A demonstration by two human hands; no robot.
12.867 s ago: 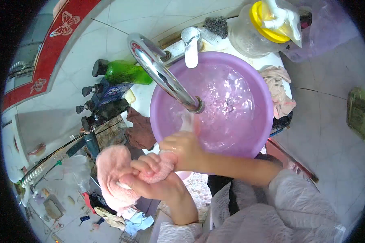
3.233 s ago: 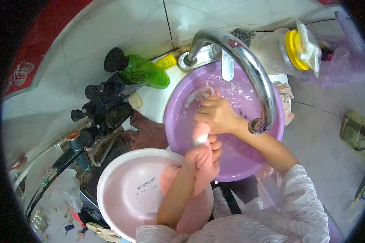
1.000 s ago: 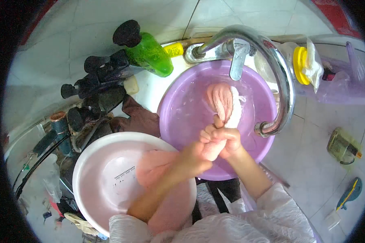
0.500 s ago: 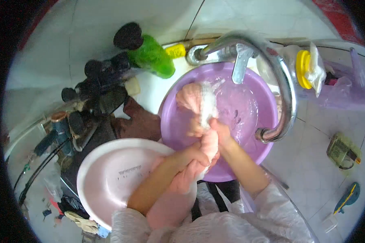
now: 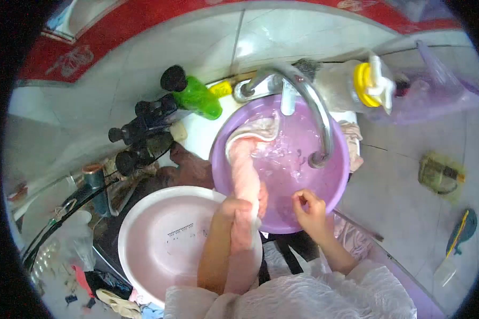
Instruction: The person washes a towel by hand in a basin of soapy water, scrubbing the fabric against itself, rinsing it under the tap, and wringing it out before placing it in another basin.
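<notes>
A twisted length of pink cloth with a whitish edge (image 5: 245, 173) runs from the purple basin (image 5: 222, 183) back toward my body; I cannot tell whether it is a towel or a garment. Its far end lies folded in the water. Around its nearer part my left hand (image 5: 235, 207) is closed, at the basin's near left rim. Apart from the cloth, my right hand (image 5: 311, 215) hovers over the basin's near right rim. Its fingers curl into a loose ring with the thumb, and nothing shows in them. A curved metal faucet (image 5: 324, 119) arches over the basin.
A pale pink basin (image 5: 143, 250) with a white rim stands at the near left. Behind it are a green bottle (image 5: 199, 98), dark bottles (image 5: 154, 114) and brown cloth (image 5: 189, 165). A yellow-lidded clear container (image 5: 338, 82) and purple plastic bag (image 5: 436, 90) are at far right.
My right hand has let go of the pink cloth and moved right. My left hand still grips it, now further left. The cloth's far end has unfolded into the water, and the view has shifted.
</notes>
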